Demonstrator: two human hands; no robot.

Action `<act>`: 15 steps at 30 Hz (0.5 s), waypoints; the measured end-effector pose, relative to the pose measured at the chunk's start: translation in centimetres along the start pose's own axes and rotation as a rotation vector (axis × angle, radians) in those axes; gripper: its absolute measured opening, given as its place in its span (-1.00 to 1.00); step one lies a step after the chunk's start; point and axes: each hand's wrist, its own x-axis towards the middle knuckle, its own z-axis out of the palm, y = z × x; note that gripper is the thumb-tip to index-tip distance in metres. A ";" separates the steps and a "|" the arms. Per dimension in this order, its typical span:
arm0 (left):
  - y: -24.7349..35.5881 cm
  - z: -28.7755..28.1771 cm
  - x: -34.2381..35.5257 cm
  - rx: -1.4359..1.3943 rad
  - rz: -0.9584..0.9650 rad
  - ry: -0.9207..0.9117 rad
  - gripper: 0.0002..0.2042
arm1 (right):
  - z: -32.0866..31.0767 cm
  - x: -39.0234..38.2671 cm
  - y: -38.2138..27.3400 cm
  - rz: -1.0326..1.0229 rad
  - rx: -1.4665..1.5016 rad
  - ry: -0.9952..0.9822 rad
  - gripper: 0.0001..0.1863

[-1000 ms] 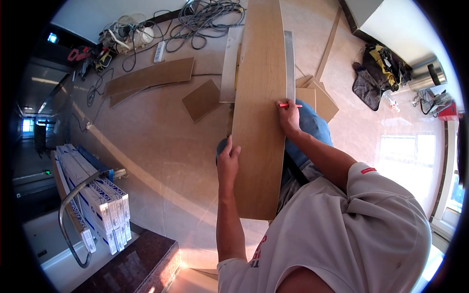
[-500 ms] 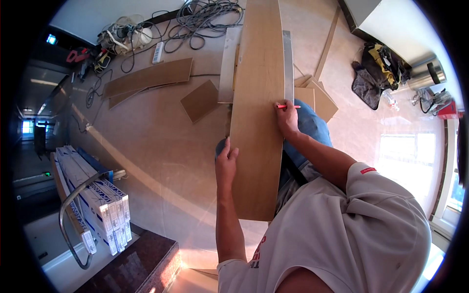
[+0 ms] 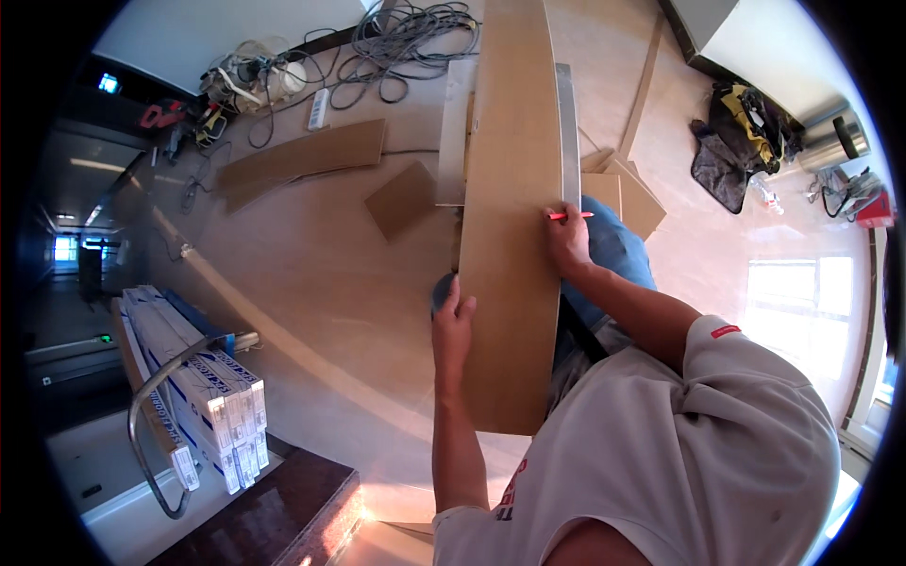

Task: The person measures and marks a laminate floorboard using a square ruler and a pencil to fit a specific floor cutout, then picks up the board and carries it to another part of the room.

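Note:
A long, light-brown wooden plank (image 3: 511, 321) lies lengthwise in front of me, its near end close to my body. My left hand (image 3: 453, 325) is closed on the plank's left edge, thumb and forefinger showing beside it. Its other fingers are partly hidden. At the right edge, farther along the plank, my right hand (image 3: 570, 243) pinches a slim red pencil or marker (image 3: 572, 216). That tool lies crosswise over the edge; its tip is too small to make out. Beneath the plank, a grey metal support (image 3: 569, 141) shows along the right side.
Cut board pieces (image 3: 302, 162) lie on the floor to the left, others (image 3: 637, 193) to the right. Coiled cable (image 3: 401, 47) sits at the far side. A black-and-yellow tool bag (image 3: 741, 132) stands far right. Long white boxes (image 3: 203, 377) are stacked beside a curved metal rail (image 3: 142, 443).
The whole view has shifted slightly, so the scene sits a little farther right. Both hands keep their places at the plank's edges, the red tool still in my right hand.

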 end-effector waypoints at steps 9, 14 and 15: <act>-0.5 0.3 -0.8 -0.156 0.026 -0.001 -0.51 | -0.3 -0.5 0.4 -0.004 0.017 -0.052 -0.62; -1.4 0.5 -0.8 -0.136 0.048 0.015 -0.51 | -0.3 -0.6 0.9 -0.052 -0.018 -0.023 -0.62; -1.3 0.5 -0.9 -0.106 0.034 0.015 -0.51 | -0.4 -0.7 1.0 -0.065 -0.015 -0.016 -0.62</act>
